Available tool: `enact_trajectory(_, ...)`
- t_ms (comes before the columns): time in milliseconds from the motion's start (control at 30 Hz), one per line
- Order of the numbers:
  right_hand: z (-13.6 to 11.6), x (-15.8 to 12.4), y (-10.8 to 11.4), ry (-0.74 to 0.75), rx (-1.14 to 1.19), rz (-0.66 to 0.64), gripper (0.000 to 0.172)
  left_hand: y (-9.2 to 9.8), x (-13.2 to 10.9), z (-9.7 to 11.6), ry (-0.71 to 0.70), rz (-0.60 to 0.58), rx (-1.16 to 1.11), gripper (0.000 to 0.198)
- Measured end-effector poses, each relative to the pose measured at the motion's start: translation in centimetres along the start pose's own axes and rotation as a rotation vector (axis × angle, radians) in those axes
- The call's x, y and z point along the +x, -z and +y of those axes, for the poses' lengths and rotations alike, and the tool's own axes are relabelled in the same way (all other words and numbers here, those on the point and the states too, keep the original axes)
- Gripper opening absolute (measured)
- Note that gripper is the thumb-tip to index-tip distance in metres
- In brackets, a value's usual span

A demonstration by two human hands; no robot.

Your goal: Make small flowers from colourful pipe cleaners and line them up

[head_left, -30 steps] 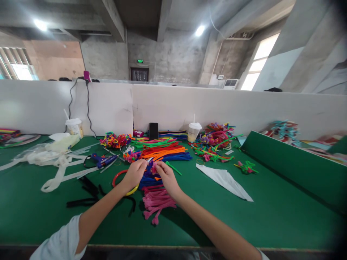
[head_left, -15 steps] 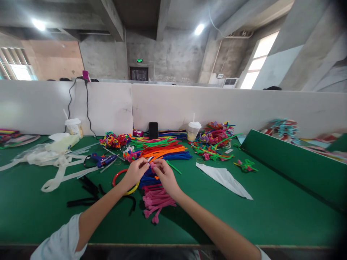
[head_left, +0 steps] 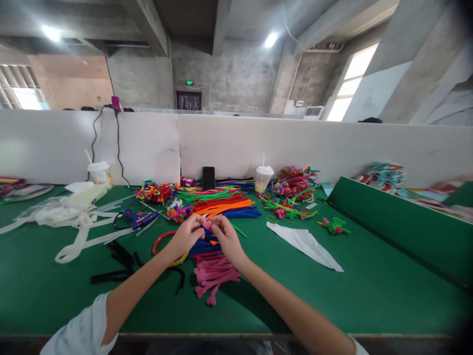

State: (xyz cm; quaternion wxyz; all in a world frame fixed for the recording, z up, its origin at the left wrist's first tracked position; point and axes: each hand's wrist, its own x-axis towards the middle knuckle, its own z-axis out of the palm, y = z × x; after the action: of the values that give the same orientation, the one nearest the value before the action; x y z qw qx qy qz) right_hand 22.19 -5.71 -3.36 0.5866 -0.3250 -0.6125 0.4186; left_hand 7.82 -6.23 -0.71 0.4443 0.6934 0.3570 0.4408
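My left hand (head_left: 187,235) and my right hand (head_left: 228,238) meet over the middle of the table, fingertips almost together. Between them is a small pink pipe cleaner heart (head_left: 207,225), pinched from both sides. A small whitish bit shows just above the fingertips, too small to name. Below my hands lies a pile of pink pipe cleaners (head_left: 214,273) with heart-shaped ends. Blue pipe cleaners (head_left: 198,247) lie under my hands, partly hidden. Left of them, under my left wrist, rests a red and yellow ring (head_left: 157,243). Orange pipe cleaners (head_left: 236,204) spread just behind.
A blue glue gun (head_left: 138,218), black pipe cleaners (head_left: 114,276) and white strips (head_left: 76,246) lie left. Behind stand a phone (head_left: 209,177) and a lidded cup (head_left: 263,178). To the right are a white sheet (head_left: 303,245), pipe cleaner flowers (head_left: 295,187) and a green divider (head_left: 391,227).
The pink heart has turned and shows more fully between my fingertips. The whitish bit above them shows less. My hands have barely moved.
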Motion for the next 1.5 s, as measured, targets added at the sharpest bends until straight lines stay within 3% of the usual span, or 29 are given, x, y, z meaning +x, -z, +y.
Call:
enact_trajectory(367,-0.3,-0.2,-0.1,0.030,0.011,-0.072,0.011,-0.3,0.0,0.4,0.079,0.048,-0.183,0.020)
enact_trajectory(500,-0.5,-0.2,-0.2,-0.028,0.018,-0.086,0.016,-0.4,0.0,0.6,0.094,0.038,-0.212,0.020)
enact_trajectory(600,-0.7,-0.2,-0.3,-0.101,0.052,-0.130,0.017,-0.4,-0.1,0.5,0.067,0.019,-0.165,0.020)
enact_trajectory(967,-0.9,-0.2,-0.4,-0.208,0.194,-0.018,0.021,-0.2,-0.8,0.5,-0.143,0.020,0.316,0.017)
enact_trajectory(1500,-0.7,-0.1,-0.2,-0.241,0.182,-0.057,0.023,-0.1,-0.8,0.6,-0.216,0.037,0.455,0.016)
